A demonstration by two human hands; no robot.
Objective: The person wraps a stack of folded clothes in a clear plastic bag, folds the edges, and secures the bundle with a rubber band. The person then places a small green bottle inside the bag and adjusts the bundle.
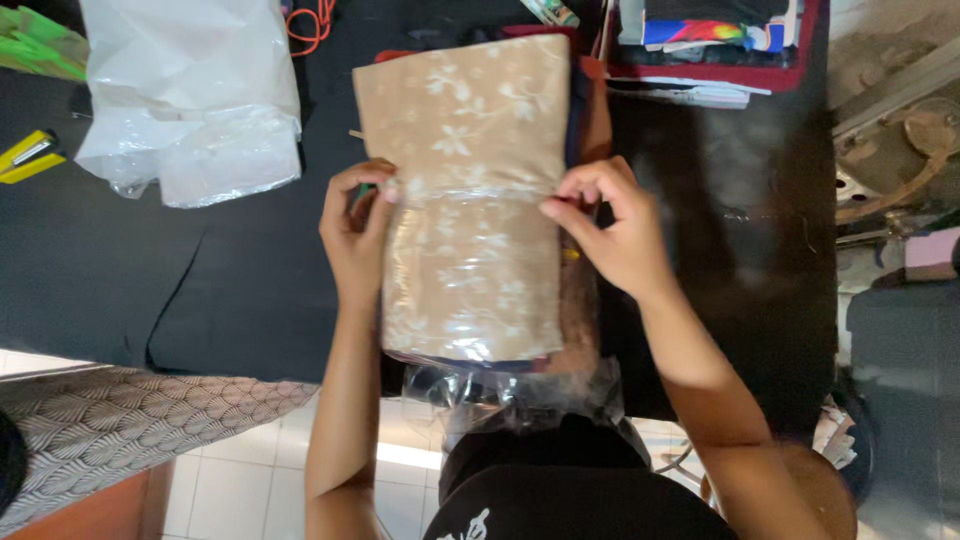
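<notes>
A folded tan cloth (465, 110) with a white flower print lies on the black table (120, 270), its near half inside a clear plastic bag (470, 290). My left hand (355, 230) pinches the bag's open edge at the left side of the cloth. On the right side my right hand (605, 225) grips the same edge. The bag's closed end hangs crumpled over the table's near edge by my body.
A heap of clear and white plastic bags (195, 100) lies at the back left. A yellow tool (28, 155) sits at the far left edge, an orange cord (310, 25) at the back. Stacked folded cloths and papers (710, 50) are at the back right.
</notes>
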